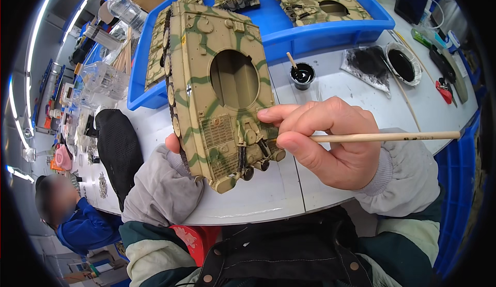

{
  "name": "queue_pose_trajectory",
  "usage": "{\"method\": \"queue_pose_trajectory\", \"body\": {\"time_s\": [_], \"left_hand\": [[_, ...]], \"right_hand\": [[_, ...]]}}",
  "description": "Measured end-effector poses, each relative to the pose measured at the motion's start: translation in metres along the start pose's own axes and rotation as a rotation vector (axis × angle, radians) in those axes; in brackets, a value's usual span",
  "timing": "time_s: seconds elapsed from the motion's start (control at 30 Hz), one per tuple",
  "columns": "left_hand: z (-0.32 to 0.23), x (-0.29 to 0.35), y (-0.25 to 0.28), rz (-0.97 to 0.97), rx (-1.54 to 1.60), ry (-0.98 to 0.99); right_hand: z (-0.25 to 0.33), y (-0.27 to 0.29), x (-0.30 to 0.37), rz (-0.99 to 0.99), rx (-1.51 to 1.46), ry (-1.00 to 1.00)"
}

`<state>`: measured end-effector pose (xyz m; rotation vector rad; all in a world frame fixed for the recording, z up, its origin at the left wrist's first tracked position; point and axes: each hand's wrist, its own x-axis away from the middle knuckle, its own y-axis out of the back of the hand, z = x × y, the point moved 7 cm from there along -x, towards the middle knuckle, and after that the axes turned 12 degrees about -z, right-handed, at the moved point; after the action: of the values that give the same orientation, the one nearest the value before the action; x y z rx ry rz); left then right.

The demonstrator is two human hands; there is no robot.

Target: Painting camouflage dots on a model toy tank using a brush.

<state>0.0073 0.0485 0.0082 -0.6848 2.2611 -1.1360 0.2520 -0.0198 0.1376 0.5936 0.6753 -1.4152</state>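
Note:
A model tank hull in sand and green camouflage is tilted up in front of me, with a large round opening in its deck. My left hand grips it from the left and below; only a fingertip shows beside the wheels, the rest lies behind the hull. In my right hand is a thin paintbrush with a wooden handle, pinched between thumb and fingers. Its tip end points at the hull's rear, near the dark exhaust pipes. My right index fingertip rests against the hull's right edge.
Behind the hull stands a blue tray with several similar hulls. To the right are a small cup of black paint, a black-stained sheet and a dish of black paint. A black mesh pouch lies left; a person sits beyond.

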Motion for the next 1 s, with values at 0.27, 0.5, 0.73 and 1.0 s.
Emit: {"method": "queue_pose_trajectory", "body": {"time_s": [0.27,0.5,0.73,1.0], "left_hand": [[-0.008,0.016,0.018,0.016,0.02,0.044],[0.001,0.001,-0.005,-0.045,-0.046,0.034],[0.001,-0.014,-0.011,0.013,-0.08,-0.114],[-0.006,-0.001,0.003,-0.066,-0.115,-0.1]], "right_hand": [[-0.001,0.003,0.001,-0.108,0.081,0.057],[-0.002,0.002,0.002,-0.104,0.085,0.068],[0.0,0.002,0.001,-0.098,0.081,0.068],[0.002,0.004,0.001,-0.137,0.068,0.067]]}}
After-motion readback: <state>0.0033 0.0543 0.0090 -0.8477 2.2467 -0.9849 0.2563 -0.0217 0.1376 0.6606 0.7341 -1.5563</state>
